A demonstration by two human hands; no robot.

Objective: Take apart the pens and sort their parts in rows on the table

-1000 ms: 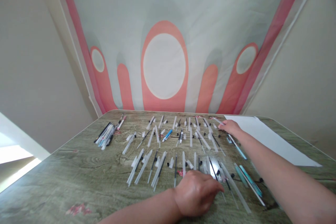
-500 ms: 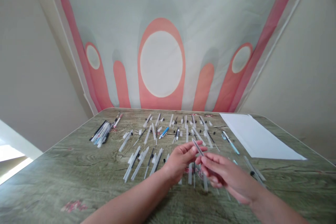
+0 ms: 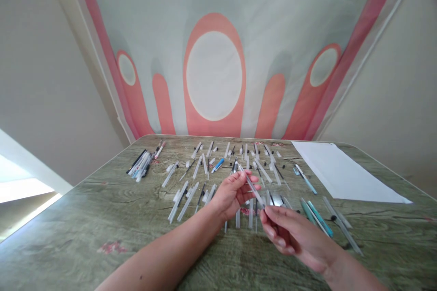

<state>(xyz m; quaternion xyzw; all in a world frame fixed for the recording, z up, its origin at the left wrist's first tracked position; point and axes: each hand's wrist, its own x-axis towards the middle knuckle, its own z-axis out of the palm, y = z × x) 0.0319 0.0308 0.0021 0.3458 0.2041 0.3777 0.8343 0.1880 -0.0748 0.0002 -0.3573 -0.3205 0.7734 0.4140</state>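
Note:
A slim translucent pen (image 3: 254, 189) slants between my two hands above the table. My left hand (image 3: 234, 193) pinches its upper part between thumb and fingers. At the lower end, my right hand (image 3: 293, 234) has thumb and fingertips closed on it. Under and around the hands lie pen parts: frosted clear barrels (image 3: 187, 201), thin dark refills (image 3: 200, 196), small clear caps (image 3: 176, 195) and black end plugs. The hands hide some of these pieces. Teal pens (image 3: 319, 218) lie just beyond my right hand, beside another frosted barrel (image 3: 343, 226).
A blue pen (image 3: 217, 165) lies among the rows of parts. At the left is a bundle of pens (image 3: 141, 166). A white sheet of paper (image 3: 348, 173) lies at the right, with a light-blue pen (image 3: 306, 179) beside it. A patterned cloth (image 3: 153, 32) hangs behind the wood-grain table (image 3: 85, 232).
My right hand has moved down and away from my left, so more of the pen shows between them. The teal pens near my right hand have come into clearer view. The camera has shifted slightly.

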